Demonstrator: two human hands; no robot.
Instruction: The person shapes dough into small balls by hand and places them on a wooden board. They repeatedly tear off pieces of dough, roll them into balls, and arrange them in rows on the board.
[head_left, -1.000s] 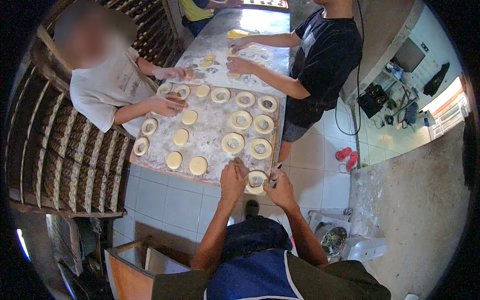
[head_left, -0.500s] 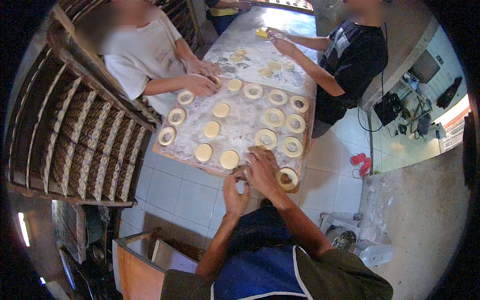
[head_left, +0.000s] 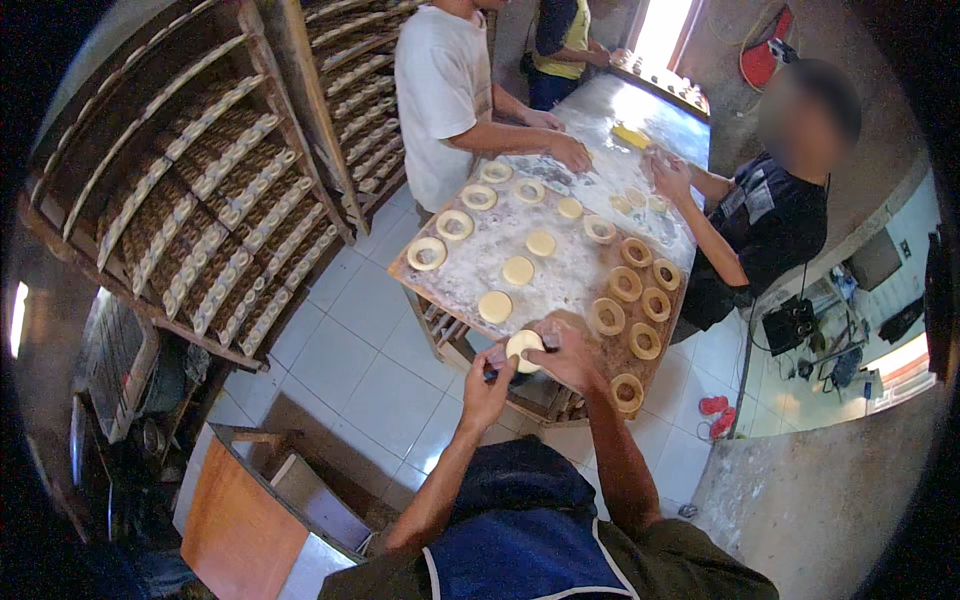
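A round, pale dough disc is held up over the near edge of the floured board. My right hand grips its right side, with the thumb lying across the face. At the opposite rim, my left hand is closed, fingertips against the dough. Something small and pale shows by the left fingers, too unclear to name. Just beyond my hands lies another dough disc, with further discs behind it. Dough rings lie along both sides of the board, one dough ring near my right wrist.
Racks of shaped dough pieces stand at left. A person in white works at the board's far left; a person in black stands at right with hands over the floured table. A wooden cabinet stands low left.
The nearest dough disc has been lifted off the board into my hands. My view has turned, so the board sits further right. The person in white has shifted their hands toward the table.
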